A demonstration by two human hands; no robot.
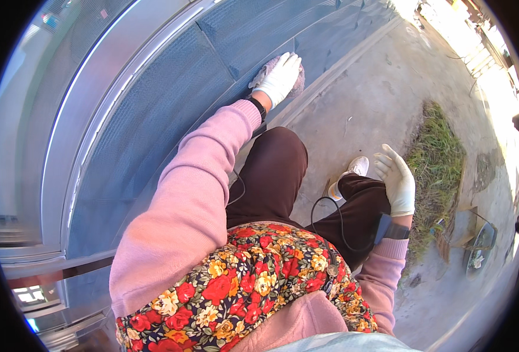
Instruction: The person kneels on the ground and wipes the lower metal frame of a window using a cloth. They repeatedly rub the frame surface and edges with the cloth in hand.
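My left hand (280,79), in a white glove, lies flat on a greyish-pink cloth (298,81) and presses it against the blue tiled wall (162,114). Part of the cloth is covered by the palm; its edges show on both sides of the fingers. Also gloved in white, my right hand (396,182) is held in the air beside my right knee. Its fingers are loosely bent and nothing shows in them.
A metal window frame (76,114) runs above the tiles at left. Concrete ground (352,110) borders the wall's foot. On the right are a grass patch (438,154), a broom head (443,246) and what looks like a dustpan (479,253). A black cable (341,220) loops before my lap.
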